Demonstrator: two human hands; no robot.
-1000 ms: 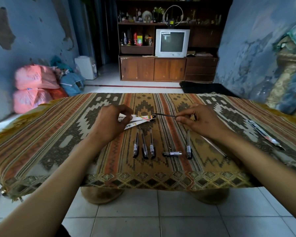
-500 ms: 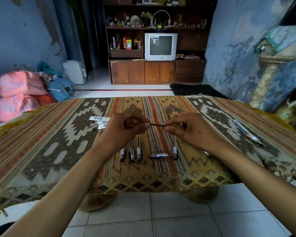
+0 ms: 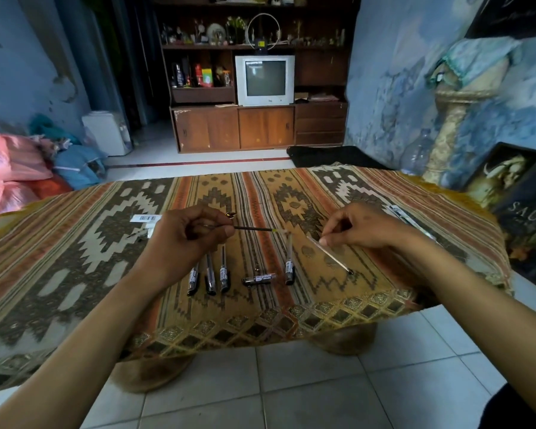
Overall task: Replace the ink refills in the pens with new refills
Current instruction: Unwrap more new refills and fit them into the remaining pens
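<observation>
Pulling apart now: half a second back both hands met at mid-worktop on one thin rod, whereas the left hand [image 3: 186,239] alone keeps the dark refill [image 3: 254,229], pinched between thumb and curled fingers, tip pointing right over the patterned cloth [image 3: 75,243]. Right hand [image 3: 362,226] gone off to the right, fingertips pinching the top of a clear slender tube [image 3: 328,253] that slants down to touch the cloth. Looks like a new refill just freed from its wrapper [image 3: 145,218], which lies behind the left hand; probably ready for fitting, though which rod is old and which new cannot be told. Pens below: three side by side [image 3: 210,275] just under the left hand, a short barrel piece [image 3: 258,279] lying crosswise, one more pen [image 3: 289,267] upright in line between the hands. Another packet [image 3: 410,219] beyond the right wrist
</observation>
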